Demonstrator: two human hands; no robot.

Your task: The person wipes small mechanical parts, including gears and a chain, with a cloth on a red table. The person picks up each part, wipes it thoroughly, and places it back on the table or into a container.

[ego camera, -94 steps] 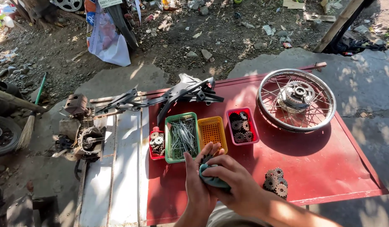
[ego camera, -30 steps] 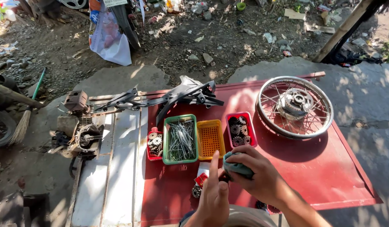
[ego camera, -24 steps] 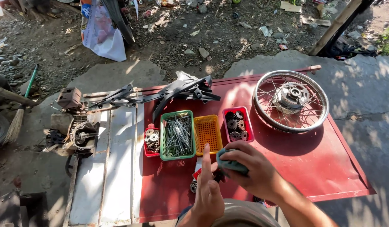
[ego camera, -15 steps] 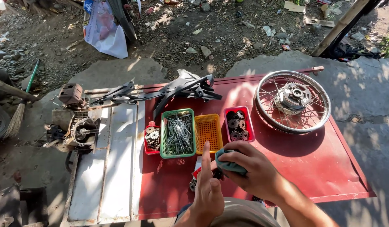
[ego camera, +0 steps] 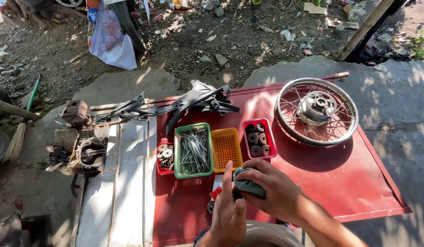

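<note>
Right hand (ego camera: 271, 192) gripping teal cloth (ego camera: 249, 186), left hand (ego camera: 228, 215) pinching small part — hidden, red table (ego camera: 349, 183)

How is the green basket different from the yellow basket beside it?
The green basket holds a pile of thin metal spokes; the yellow basket looks empty. The green one is larger and reaches nearer the person than the yellow one. Both are rectangular mesh plastic baskets standing side by side on the red table.

On your tabletop (ego camera: 349, 183), four baskets sit in a row: the sprocket tray (ego camera: 164, 158) leftmost, then the spoke basket (ego camera: 193, 150), the empty basket (ego camera: 226, 147), and the gear basket (ego camera: 257, 138). The spoked wheel (ego camera: 317, 111) lies far right, the frame (ego camera: 175, 107) behind the baskets, the engine (ego camera: 79, 142) left of the tabletop.
</note>
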